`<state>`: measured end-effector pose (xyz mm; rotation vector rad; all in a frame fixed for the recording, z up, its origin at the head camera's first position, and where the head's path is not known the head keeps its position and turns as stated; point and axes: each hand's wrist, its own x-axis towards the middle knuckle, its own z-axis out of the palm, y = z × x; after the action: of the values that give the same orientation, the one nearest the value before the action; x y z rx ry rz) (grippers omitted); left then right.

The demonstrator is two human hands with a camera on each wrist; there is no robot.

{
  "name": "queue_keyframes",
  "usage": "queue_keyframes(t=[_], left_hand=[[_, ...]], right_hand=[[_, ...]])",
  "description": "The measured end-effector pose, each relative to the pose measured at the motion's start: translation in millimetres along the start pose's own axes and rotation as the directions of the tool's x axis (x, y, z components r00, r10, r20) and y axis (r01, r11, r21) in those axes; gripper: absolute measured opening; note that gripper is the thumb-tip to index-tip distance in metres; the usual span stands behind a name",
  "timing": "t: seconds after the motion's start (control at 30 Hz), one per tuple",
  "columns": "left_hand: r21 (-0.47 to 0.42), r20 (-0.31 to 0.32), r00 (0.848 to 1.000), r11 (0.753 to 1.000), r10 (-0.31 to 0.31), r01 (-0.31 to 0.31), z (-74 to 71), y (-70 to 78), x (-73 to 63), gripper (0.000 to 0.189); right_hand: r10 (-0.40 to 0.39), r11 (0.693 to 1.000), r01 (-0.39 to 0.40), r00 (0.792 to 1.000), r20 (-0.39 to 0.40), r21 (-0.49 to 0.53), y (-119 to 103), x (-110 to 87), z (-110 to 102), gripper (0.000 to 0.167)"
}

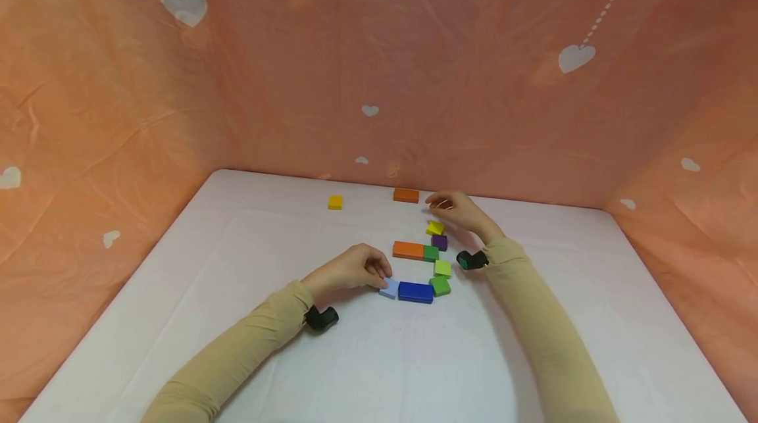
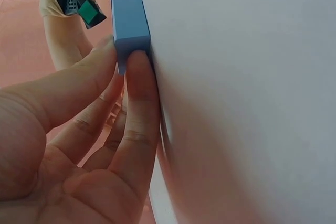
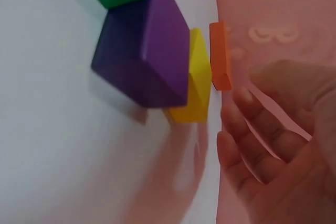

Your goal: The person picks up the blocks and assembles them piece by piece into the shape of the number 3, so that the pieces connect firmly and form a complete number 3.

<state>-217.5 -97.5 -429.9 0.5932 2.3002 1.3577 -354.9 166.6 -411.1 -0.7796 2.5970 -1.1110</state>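
My left hand (image 1: 355, 268) is at the near row of blocks, its thumb and a finger pinching the end of a light blue block (image 2: 132, 19). That block sits on the table in line with a longer dark blue block (image 1: 416, 292). Beyond the blocks, my right hand (image 1: 458, 209) is raised with loosely bent fingers and nothing between them. Nearest to it are a long orange block (image 3: 220, 56) at the table's back edge and a yellow block (image 1: 435, 228). A purple block (image 3: 157, 51) lies just in front of the yellow one.
A second orange block (image 1: 407, 250) adjoins a green block (image 1: 431, 253) mid-table. Nearer lie a lime block (image 1: 442, 269) and another green block (image 1: 440, 286). An amber block (image 1: 335, 202) is apart at back left. Pink heart-patterned cloth (image 1: 379, 68) walls the table (image 1: 379, 370).
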Motion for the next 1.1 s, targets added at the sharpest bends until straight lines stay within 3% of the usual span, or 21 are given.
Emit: queue_keyframes(t=[0.33,0.57,0.87,1.1], left_hand=[[0.002,-0.002,1.000,1.000,0.006,-0.006,-1.3,-1.2,-1.3,0.012],[0.001,0.002,1.000,1.000,0.002,-0.002,0.0,-0.8,-0.1,0.012],[0.026,-0.001,1.000,1.000,-0.004,0.004,0.5,-1.1,1.4,0.012],[0.042,-0.005,1.000,0.999,0.007,-0.007,0.1,-1.1,2.2,0.012]], right_hand=[[0.041,0.999,-0.041,0.999,-0.005,0.019,-9,16.1,5,0.029],[0.007,1.000,-0.008,1.000,-0.018,-0.011,-9,22.7,8,0.030],[0.028,1.000,-0.028,0.999,-0.032,-0.013,-11,29.2,11,0.038],[0.015,0.997,-0.019,0.999,-0.050,-0.072,-13,35.4,14,0.041]])
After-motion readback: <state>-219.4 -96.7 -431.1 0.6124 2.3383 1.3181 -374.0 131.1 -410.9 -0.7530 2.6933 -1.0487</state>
